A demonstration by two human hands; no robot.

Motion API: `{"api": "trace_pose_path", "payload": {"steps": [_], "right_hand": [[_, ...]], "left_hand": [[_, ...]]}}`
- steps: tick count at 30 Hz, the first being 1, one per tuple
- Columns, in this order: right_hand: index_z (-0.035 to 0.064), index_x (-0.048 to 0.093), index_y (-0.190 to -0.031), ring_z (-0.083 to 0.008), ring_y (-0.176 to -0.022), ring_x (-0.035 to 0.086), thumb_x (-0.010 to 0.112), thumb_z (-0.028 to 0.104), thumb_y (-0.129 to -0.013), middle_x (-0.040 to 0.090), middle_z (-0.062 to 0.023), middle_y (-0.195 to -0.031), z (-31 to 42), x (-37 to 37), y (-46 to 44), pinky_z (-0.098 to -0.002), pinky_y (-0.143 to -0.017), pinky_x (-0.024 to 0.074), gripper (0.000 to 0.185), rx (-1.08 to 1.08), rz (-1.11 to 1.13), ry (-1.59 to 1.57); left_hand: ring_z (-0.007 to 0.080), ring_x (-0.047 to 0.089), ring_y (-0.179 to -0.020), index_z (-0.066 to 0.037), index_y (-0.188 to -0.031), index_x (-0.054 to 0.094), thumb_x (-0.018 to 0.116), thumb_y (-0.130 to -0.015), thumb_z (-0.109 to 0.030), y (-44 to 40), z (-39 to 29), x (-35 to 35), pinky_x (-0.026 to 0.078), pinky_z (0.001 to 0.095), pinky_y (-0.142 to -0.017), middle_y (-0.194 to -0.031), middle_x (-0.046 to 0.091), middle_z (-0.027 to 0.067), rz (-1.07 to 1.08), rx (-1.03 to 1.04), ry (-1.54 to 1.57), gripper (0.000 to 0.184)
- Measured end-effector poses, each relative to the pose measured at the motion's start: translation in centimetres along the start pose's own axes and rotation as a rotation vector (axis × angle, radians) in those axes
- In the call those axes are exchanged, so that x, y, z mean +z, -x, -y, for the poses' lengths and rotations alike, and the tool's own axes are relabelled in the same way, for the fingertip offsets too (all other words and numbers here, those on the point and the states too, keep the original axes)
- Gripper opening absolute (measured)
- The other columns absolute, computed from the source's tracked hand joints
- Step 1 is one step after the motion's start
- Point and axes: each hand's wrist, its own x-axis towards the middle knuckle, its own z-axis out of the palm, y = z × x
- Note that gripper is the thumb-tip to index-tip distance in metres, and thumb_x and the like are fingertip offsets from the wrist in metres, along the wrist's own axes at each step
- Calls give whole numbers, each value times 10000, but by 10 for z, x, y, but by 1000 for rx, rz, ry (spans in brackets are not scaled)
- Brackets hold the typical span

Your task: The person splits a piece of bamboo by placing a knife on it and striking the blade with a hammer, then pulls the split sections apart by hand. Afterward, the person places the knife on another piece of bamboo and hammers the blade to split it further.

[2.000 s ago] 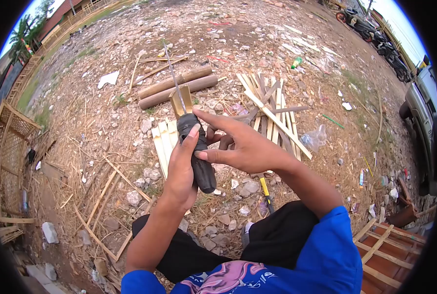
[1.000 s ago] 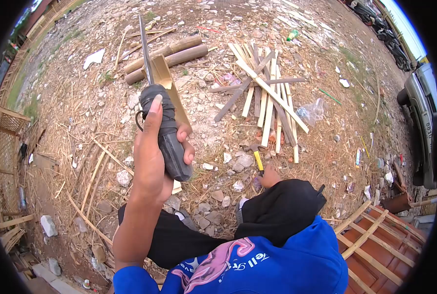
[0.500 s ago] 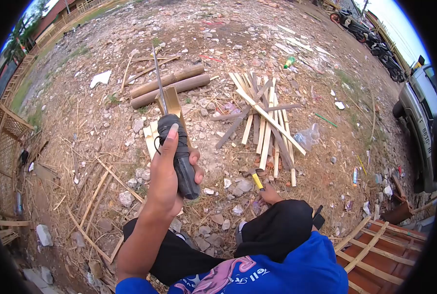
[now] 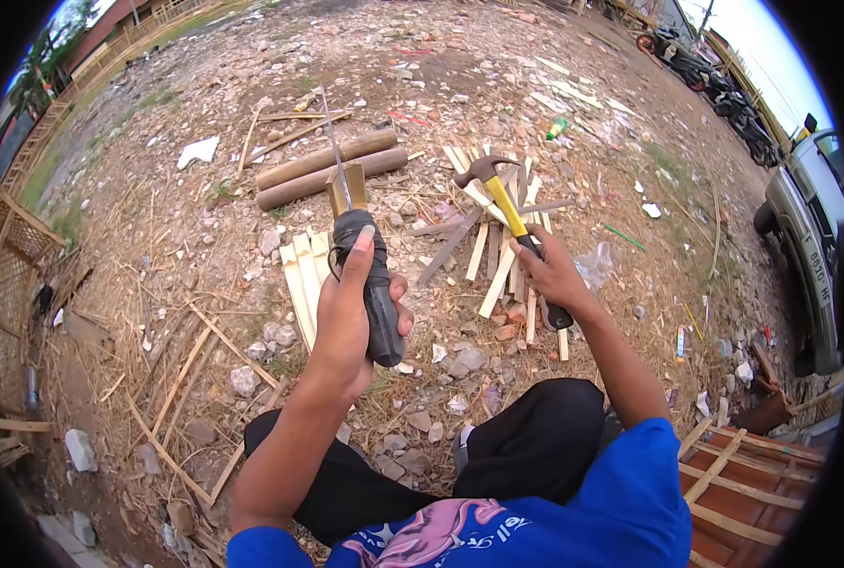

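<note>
My left hand (image 4: 351, 308) is wrapped round the black taped handle of a long-bladed knife (image 4: 370, 289), its blade pointing up and away. Against the blade, just beyond the handle, is a piece of split bamboo (image 4: 352, 189). My right hand (image 4: 552, 275) grips the black handle of a hammer (image 4: 509, 210) with a yellow neck, raised off the ground, its head up and to the left. Behind the hammer lies a crossed pile of bamboo strips (image 4: 494, 276). More pale strips (image 4: 301, 284) lie beside my left hand.
Two thick bamboo poles (image 4: 332, 168) lie ahead on the stony ground. A clear plastic bag (image 4: 594, 265) is right of the strips. At the lower right is a slatted wooden frame (image 4: 739, 473); a parked vehicle (image 4: 808, 237) stands at the right edge. A woven lattice panel (image 4: 10, 284) is at the left.
My right hand first left the knife and reached down to the hammer on the ground. Now it has lifted the hammer up in front of the strips. My left hand has kept hold of the knife.
</note>
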Motion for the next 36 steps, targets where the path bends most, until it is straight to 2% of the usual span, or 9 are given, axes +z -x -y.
{"api": "trace_pose_path", "payload": {"steps": [5, 13, 16, 19, 24, 27, 31, 34, 36], "right_hand": [[37, 488, -1283, -239, -733, 605, 582, 248, -965, 640, -134, -811, 50, -9, -22, -386, -709, 461, 393, -411, -45, 315], [89, 509, -1310, -267, -740, 620, 550, 263, -979, 665, -163, -855, 139, 3, -12, -397, -698, 460, 376, -628, 29, 330], [76, 538, -1288, -209, -739, 620, 586, 251, -959, 663, -147, -855, 151, 11, -7, -364, -709, 472, 376, -565, 59, 414], [71, 536, -1282, -260, -749, 641, 565, 231, -971, 674, -167, -873, 160, 13, -8, -390, -688, 469, 351, -537, 38, 396], [51, 559, -1252, -211, -752, 636, 582, 239, -965, 675, -137, -864, 151, 20, -17, -358, -707, 483, 344, -628, -33, 343], [23, 563, -1229, -206, -765, 631, 590, 242, -960, 671, -129, -865, 133, 34, -25, -362, -723, 484, 348, -480, -29, 249], [0, 609, -1154, -106, -590, 553, 748, 229, -836, 610, -35, -747, 126, 68, -58, -284, -531, 440, 417, -163, 101, -91], [25, 616, -1130, -24, -409, 394, 792, 165, -789, 527, 27, -600, 130, 101, -90, -212, -362, 269, 409, -192, 166, -512], [14, 621, -1113, -27, -416, 409, 804, 155, -775, 529, 38, -601, 125, 117, -112, -208, -363, 272, 409, -194, 192, -542]], "left_hand": [[106, 499, -537, -94, -1026, 485, 519, -974, -462, 5, -2, 3, 435, 245, -455, -689, 488, 20, 0, 4, -13, 373], [110, 501, -542, -77, -1031, 486, 503, -982, -462, 7, -5, -5, 436, 239, -459, -688, 494, 25, 1, -13, 16, 388], [117, 509, -530, -75, -1011, 492, 510, -976, -469, 7, -4, -7, 452, 246, -462, -691, 505, 31, 15, -1, 5, 396], [124, 518, -513, -78, -1005, 493, 513, -973, -474, 9, -6, -5, 457, 247, -457, -692, 513, 34, -1, -2, -12, 398], [139, 546, -495, -119, -974, 442, 556, -954, -473, 3, 4, -6, 465, 259, -441, -704, 527, 34, 3, 27, -16, 372], [140, 553, -501, -123, -979, 437, 558, -953, -474, 1, 7, -4, 467, 259, -442, -711, 531, 37, -14, 41, -4, 372], [142, 550, -498, -128, -984, 435, 548, -958, -470, -2, 8, -5, 464, 257, -451, -706, 520, 34, -7, 61, 19, 361], [148, 544, -489, -127, -986, 436, 541, -963, -466, -1, 9, -2, 461, 256, -453, -702, 515, 33, -7, 37, 24, 355], [154, 542, -483, -126, -985, 437, 540, -963, -465, 0, 10, 0, 461, 264, -453, -700, 514, 35, -6, 19, 37, 356]]}}
